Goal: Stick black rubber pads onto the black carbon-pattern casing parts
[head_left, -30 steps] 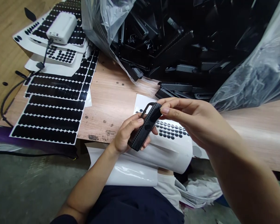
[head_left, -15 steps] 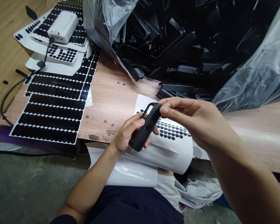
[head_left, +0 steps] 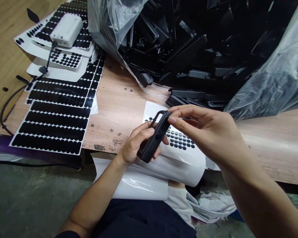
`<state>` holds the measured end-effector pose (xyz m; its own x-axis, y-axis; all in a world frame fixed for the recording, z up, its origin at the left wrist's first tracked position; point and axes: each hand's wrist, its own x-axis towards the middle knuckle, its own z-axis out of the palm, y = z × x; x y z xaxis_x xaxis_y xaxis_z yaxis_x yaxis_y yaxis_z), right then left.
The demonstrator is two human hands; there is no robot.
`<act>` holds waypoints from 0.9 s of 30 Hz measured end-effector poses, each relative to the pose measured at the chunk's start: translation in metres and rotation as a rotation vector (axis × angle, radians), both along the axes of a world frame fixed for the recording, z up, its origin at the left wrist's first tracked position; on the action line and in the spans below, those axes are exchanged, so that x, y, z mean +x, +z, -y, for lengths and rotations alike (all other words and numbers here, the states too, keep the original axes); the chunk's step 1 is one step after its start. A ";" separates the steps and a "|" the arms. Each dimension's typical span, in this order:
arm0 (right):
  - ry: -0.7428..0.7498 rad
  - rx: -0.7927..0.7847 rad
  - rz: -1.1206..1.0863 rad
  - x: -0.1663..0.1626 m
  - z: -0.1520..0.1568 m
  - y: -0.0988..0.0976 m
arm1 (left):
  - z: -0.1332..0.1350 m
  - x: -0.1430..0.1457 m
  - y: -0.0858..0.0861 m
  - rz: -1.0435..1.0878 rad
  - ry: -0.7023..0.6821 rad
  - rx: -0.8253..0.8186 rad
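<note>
My left hand [head_left: 135, 145] is wrapped around a black carbon-fibre-patterned plastic part [head_left: 154, 138], holding it tilted above the table's near edge. My right hand [head_left: 203, 132] has its fingertips pinched together against the upper end of that part. Whether a sticker is under those fingertips I cannot make out. Just behind the part lies a white sheet of small round black stickers [head_left: 180, 140], curling over the table edge.
A large clear plastic bag [head_left: 268, 79] full of black plastic parts [head_left: 183, 49] fills the back of the wooden table [head_left: 119, 102]. Sheets of black oval stickers [head_left: 57, 119] lie at the left, with a white box and cable [head_left: 66, 29] on top.
The part and both hands have shifted very slightly toward me and left; the grip is unchanged.
</note>
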<state>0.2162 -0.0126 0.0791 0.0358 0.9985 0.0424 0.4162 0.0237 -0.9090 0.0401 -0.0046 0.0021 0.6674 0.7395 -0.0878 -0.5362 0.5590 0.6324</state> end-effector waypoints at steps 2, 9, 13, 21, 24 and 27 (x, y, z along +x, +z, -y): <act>-0.006 0.023 0.022 -0.002 0.001 0.000 | 0.000 0.000 0.000 0.003 0.000 -0.003; -0.022 0.157 0.187 -0.005 0.006 -0.004 | 0.000 0.000 -0.002 0.007 0.010 -0.017; 0.055 0.352 0.387 -0.002 0.007 -0.008 | 0.000 0.000 -0.003 0.006 0.012 -0.016; 0.150 0.174 0.382 0.007 0.004 -0.012 | 0.000 -0.001 -0.004 0.006 0.008 -0.025; 0.176 0.053 0.256 0.003 0.004 -0.009 | 0.000 -0.001 -0.003 -0.002 0.008 -0.024; 0.181 -0.018 0.117 -0.003 0.005 -0.002 | 0.000 -0.001 -0.002 -0.007 0.000 -0.019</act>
